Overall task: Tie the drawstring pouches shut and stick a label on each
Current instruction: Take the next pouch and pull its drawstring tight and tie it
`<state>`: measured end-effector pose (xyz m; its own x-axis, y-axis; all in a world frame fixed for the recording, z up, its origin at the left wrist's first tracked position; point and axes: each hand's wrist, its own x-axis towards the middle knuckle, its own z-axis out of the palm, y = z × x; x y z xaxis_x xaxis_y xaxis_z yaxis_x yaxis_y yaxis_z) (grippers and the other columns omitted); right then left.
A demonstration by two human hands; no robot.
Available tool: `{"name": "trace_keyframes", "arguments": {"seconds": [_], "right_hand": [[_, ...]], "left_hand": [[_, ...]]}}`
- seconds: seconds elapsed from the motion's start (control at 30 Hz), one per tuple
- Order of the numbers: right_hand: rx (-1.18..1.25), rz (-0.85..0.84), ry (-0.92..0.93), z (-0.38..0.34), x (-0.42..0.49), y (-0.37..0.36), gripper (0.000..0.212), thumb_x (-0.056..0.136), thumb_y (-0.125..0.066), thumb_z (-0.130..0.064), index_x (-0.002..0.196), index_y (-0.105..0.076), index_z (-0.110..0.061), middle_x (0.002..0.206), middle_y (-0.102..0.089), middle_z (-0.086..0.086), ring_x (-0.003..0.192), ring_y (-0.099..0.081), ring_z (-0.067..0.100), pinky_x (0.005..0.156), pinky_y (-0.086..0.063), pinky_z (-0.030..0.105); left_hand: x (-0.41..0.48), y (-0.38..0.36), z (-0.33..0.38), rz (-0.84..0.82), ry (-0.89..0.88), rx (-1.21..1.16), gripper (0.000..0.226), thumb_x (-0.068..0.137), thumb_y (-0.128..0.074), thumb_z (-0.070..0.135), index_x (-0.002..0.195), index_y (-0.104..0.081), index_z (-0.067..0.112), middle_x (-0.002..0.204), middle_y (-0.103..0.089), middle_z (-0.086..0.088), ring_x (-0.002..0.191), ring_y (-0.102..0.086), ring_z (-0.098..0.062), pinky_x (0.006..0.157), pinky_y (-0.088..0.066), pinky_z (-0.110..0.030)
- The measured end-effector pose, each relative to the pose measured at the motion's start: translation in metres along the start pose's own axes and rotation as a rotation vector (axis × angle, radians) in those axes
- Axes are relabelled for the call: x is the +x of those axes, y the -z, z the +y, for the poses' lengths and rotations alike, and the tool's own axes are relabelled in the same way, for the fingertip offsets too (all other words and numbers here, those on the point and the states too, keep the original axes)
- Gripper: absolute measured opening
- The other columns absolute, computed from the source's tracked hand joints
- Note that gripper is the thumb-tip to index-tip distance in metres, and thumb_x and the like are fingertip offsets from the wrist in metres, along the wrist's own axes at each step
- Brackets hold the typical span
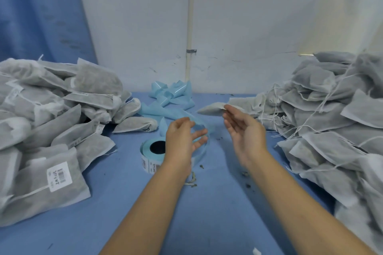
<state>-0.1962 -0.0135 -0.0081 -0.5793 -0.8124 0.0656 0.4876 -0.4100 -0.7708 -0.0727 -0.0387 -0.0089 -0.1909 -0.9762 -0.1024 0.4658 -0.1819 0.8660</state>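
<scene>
A: Where were the hands?
B: Both hung over the blue table, near its middle. The left hand was slack, fingers loosely spread, gripping nothing. It hovered just above the label roll, hiding the roll's 3 o'clock side.
A: And the other one?
B: The right hand was opened flat, palm facing the left one, fingers straight and pointing toward 12 o'clock. Its tips reached the edge of 1 loose pouch; blur kept me from telling whether they touched it.
A: Where did the other pouches lie?
B: In 2 heaps. The labelled heap sat at 9 o'clock, with white barcode stickers showing on several. The unlabelled heap sat at 3 o'clock, white strings trailing loose. The single pouch lay at the 9 o'clock foot of that heap.
A: Anything else?
B: A pale blue backing strip lay crumpled at 12 o'clock against the white wall, and a length of it curled past the left fingers. Dark crumbs dotted the table toward 5 o'clock of the roll. A white pipe ran up the wall, and a blue curtain hung at 10 o'clock.
</scene>
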Motion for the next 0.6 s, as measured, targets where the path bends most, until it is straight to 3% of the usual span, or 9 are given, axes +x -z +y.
{"name": "trace_keyframes", "arguments": {"seconds": [0.13,0.23,0.33,0.43,0.5,0.6], "right_hand": [[-0.094,-0.078,-0.001,-0.001,-0.042,0.001,0.033,0.088,-0.040,0.004,0.080,-0.071,-0.002,0.080,-0.073,0.008,0.068,-0.066,0.012,0.066,-0.054,0.018],[-0.199,-0.122,0.007,0.011,-0.062,0.005,0.042,0.086,-0.040,0.005,0.068,-0.075,-0.008,0.073,-0.071,0.005,0.062,-0.061,0.011,0.060,-0.051,0.017],[-0.548,-0.043,0.207,0.022,-0.069,0.011,0.039,0.082,-0.048,0.008,0.087,-0.074,-0.021,0.084,-0.059,-0.004,0.065,-0.052,0.001,0.060,-0.043,0.010],[-1.057,-0.058,0.533,0.033,-0.073,0.019,0.053,0.075,-0.060,0.008,0.111,-0.066,-0.031,0.112,-0.042,-0.010,0.097,-0.043,0.001,0.084,-0.037,0.011],[-1.151,-0.106,0.615,0.041,-0.076,0.024,0.040,0.082,-0.066,-0.003,0.113,-0.067,-0.027,0.117,-0.046,-0.012,0.104,-0.039,0.004,0.090,-0.033,0.014],[-0.977,-0.089,0.509,0.044,-0.075,0.023,0.009,0.092,-0.061,-0.016,0.087,-0.066,-0.022,0.084,-0.059,-0.013,0.076,-0.047,0.001,0.071,-0.037,0.015]], "left_hand": [[-0.015,0.009,0.001,-0.004,0.023,-0.030,0.026,0.093,-0.057,0.035,0.113,-0.048,0.022,0.103,-0.059,0.000,0.068,-0.072,-0.018,0.053,-0.056,-0.027],[-0.024,0.018,-0.001,0.032,-0.024,0.088,0.021,0.091,-0.062,0.025,0.109,-0.054,0.021,0.096,-0.064,-0.001,0.062,-0.068,-0.010,0.051,-0.051,-0.019],[-0.030,0.027,-0.005,0.101,-0.166,0.279,0.014,0.087,-0.061,0.010,0.096,-0.062,0.020,0.092,-0.065,0.001,0.063,-0.058,-0.006,0.050,-0.046,-0.011],[-0.034,0.027,-0.002,0.084,-0.264,0.325,0.017,0.084,-0.062,0.007,0.097,-0.063,0.019,0.088,-0.065,0.005,0.064,-0.059,0.000,0.055,-0.047,-0.010],[-0.040,0.023,0.001,0.034,-0.296,0.293,0.013,0.086,-0.064,0.010,0.095,-0.062,0.018,0.089,-0.066,0.003,0.062,-0.061,0.000,0.055,-0.049,-0.013],[-0.045,0.020,0.005,-0.030,-0.256,0.049,0.011,0.094,-0.054,0.023,0.095,-0.059,0.014,0.084,-0.067,0.007,0.054,-0.061,-0.013,0.046,-0.045,-0.020]]}}
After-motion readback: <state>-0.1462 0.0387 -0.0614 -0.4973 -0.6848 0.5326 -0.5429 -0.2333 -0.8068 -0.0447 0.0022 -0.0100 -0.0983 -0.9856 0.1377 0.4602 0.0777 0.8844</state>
